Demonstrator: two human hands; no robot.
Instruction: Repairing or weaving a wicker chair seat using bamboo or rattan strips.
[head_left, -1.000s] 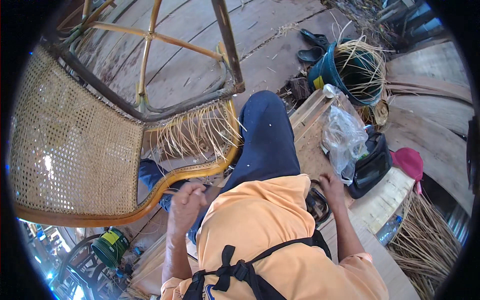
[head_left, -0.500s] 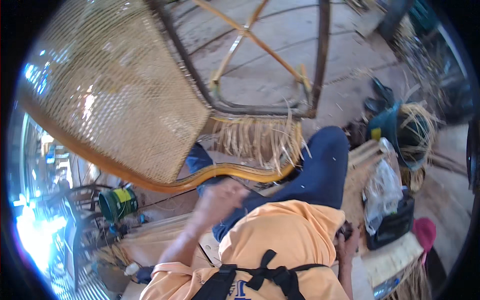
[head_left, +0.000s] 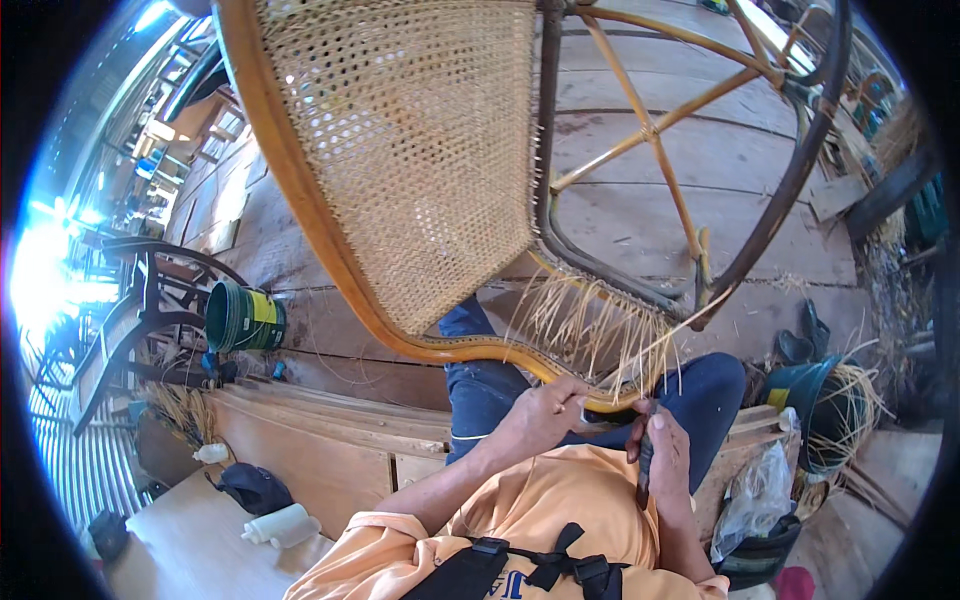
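Observation:
A rattan chair frame with a woven cane panel leans over my lap. Loose cane strands hang in a fringe from its lower end. My left hand is closed at the curved front rail, thumb and fingertips pinched together; what they hold is too small to make out. A thin strand trails below that hand. Right of it, my right hand grips a dark-handled tool upright, close to the rail's end. The tool's tip is hidden by the fingers and the rail.
On the left stands a green bucket; another green bucket holding cane strands is at the right. Wooden boards lie beside me. Near them are a dark cap, a pale bottle and a plastic bag.
My right hand has come up from beside my hip to the rail with the dark-handled tool. My left hand has moved right along the rail. The view has shifted.

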